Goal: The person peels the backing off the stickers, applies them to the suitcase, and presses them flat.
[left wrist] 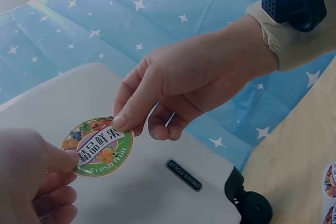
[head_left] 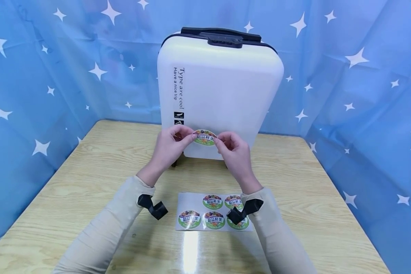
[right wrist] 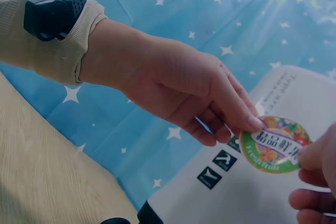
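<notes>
An oval fruit sticker with a green lower half is held level in front of the white suitcase. My left hand pinches its left edge between thumb and fingers. At the opposite edge my right hand pinches it the same way. In the left wrist view the sticker shows pictured fruit and the words "Fresh fruit". The right wrist view has the sticker close over the suitcase's front, the two thumbs on its printed face.
A sheet of stickers lies on the wooden table, several stickers still on it, its right side partly covered by the right wrist camera. The suitcase stands upright at the table's back. A blue starry curtain surrounds the table.
</notes>
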A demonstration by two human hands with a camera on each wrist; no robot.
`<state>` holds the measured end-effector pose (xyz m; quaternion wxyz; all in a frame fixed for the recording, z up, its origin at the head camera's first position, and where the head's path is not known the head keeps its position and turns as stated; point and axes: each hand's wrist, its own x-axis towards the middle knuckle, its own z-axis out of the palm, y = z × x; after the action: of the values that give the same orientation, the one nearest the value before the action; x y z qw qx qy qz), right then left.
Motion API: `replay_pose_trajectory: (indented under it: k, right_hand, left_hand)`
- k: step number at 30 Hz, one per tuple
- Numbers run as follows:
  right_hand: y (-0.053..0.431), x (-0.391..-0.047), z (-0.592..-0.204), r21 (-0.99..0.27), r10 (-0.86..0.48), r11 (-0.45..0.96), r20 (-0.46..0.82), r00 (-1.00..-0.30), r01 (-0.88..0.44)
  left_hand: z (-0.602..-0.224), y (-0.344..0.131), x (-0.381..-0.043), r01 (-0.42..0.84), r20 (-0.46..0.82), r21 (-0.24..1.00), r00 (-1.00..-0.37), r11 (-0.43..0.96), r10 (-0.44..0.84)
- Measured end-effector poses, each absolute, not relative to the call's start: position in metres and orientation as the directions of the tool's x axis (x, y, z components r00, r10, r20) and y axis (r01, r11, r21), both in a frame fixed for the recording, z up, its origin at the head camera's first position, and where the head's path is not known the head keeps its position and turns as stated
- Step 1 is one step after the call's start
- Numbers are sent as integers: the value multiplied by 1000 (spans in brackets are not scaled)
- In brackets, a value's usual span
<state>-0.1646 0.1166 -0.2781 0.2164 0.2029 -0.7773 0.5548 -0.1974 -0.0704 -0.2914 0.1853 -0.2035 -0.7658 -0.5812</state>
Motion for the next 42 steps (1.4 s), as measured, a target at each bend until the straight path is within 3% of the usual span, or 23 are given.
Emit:
replay_pose_trajectory:
  k: [8, 42]
  right_hand:
    - [114, -166, -264, -786, -60, 291, 554, -830, -546]
    - [109, -183, -220, -789, -70, 304, 540, -839, -533]
  left_hand:
    - [-278, -71, -200, 577, 572, 773, -814, 262, 105]
    - [-232, -75, -217, 605, 617, 722, -783, 337, 82]
